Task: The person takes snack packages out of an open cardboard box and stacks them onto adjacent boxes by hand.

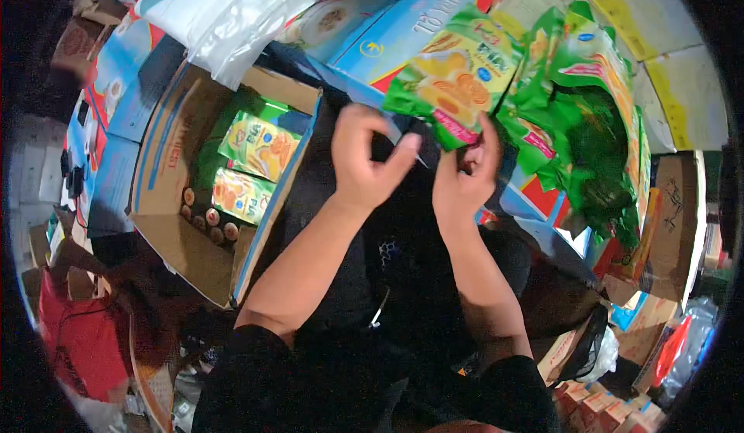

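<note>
My right hand (469,173) is closed on the lower end of a green and yellow biscuit packet (461,77), which leans on a light blue carton. To its left, my left hand (363,158) is raised with its fingers curled toward the thumb, slightly blurred. A thin pale sliver shows beside that thumb tip; I cannot make out what it is. More green packets (546,84) lie piled on the right. An open cardboard box (174,150) at the left holds two similar biscuit packets (260,146) and several small round-topped items (213,218).
Blue cartons (387,34) stand behind my hands, with clear plastic wrapping (248,22) over the far left ones. Yellow and white cartons (659,30) rise at the far right. A red cloth-like item (81,336) sits lower left, and small orange boxes (597,406) lower right.
</note>
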`<state>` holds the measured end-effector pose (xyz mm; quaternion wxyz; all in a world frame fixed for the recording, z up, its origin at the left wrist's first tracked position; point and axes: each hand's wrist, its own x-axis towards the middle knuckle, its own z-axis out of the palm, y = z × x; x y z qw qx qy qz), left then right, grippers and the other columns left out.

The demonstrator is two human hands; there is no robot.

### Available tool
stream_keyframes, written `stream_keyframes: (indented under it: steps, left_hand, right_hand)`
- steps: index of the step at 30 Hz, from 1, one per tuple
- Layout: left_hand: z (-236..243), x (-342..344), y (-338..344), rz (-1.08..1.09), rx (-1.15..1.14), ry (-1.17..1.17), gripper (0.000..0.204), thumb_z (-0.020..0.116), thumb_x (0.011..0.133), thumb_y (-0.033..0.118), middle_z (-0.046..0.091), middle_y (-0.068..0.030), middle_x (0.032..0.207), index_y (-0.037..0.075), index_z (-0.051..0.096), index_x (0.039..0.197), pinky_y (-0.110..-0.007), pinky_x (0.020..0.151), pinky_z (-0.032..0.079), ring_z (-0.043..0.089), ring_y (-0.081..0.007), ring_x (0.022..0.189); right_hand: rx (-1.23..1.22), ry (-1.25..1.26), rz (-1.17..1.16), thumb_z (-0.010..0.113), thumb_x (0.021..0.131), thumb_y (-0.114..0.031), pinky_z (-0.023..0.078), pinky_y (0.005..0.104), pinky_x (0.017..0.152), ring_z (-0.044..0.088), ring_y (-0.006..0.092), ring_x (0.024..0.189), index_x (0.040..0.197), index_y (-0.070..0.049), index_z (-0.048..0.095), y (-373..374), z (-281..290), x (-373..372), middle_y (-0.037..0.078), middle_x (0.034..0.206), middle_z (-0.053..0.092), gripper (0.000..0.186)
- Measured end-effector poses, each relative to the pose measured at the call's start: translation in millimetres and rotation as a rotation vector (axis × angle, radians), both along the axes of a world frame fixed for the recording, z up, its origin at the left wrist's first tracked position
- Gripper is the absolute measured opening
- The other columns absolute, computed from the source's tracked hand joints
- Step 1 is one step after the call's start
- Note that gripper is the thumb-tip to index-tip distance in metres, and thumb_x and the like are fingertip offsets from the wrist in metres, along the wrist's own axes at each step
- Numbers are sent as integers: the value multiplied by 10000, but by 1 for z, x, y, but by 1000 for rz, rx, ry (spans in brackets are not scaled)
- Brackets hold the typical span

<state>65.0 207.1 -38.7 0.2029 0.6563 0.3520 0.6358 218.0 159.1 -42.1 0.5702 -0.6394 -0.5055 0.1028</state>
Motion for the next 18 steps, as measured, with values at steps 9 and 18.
stream_keyframes:
  steps: [9, 18]
  left_hand:
    - [8, 16, 2, -106, -67, 426, 395, 654, 909, 244, 675, -132, 1285, 83, 672, 1269, -456, 1001, 454, 603, -351, 1151]
    - [1, 5, -6, -55, 42, 499, 296, 669, 870, 218, 669, -40, 1307, 140, 710, 1153, -443, 1041, 411, 568, -307, 1188]
  right_hand:
    - [75, 327, 227, 621, 876, 64, 445, 279, 809, 496, 139, 872, 1558, 46, 274, -11, 13, -23, 48, 980, 492, 766]
    - [27, 85, 372, 621, 953, 14, 465, 253, 743, 533, 122, 815, 1446, 61, 409, -42, -5, -9, 81, 1057, 578, 538]
